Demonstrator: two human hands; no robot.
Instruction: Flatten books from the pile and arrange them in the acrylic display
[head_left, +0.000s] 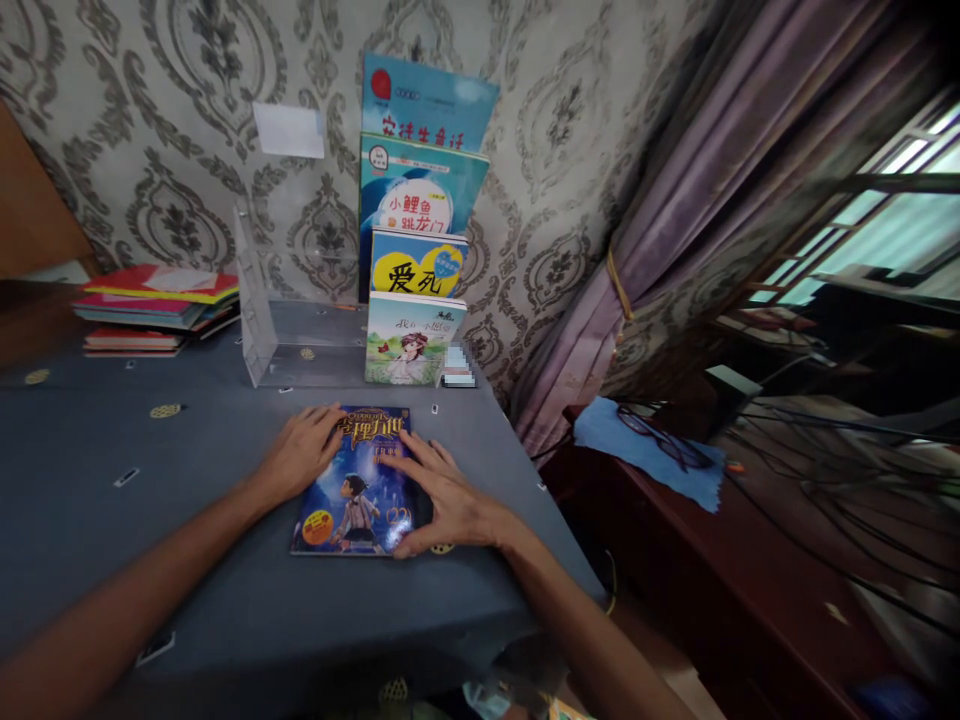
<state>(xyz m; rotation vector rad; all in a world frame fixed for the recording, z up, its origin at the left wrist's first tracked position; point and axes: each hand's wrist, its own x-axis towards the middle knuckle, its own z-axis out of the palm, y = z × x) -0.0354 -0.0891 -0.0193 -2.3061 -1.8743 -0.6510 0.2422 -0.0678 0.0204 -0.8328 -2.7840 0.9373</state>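
A dark blue picture book (358, 495) lies flat on the grey-blue tablecloth (187, 480). My left hand (300, 452) rests on its upper left corner with the fingers stretched over the cover. My right hand (442, 495) lies flat on the book's right side, fingers spread, thumb at the lower right edge. Just behind the book stands a clear acrylic rack (259, 310) holding several children's books (416, 230) stepped one above another against the wall.
A stack of colourful books (154, 305) sits at the table's far left. To the right, past the table edge, a dark wooden surface holds a blue cloth (645, 455) with glasses (664, 435) on it. A purple curtain (675, 220) and cables hang beyond.
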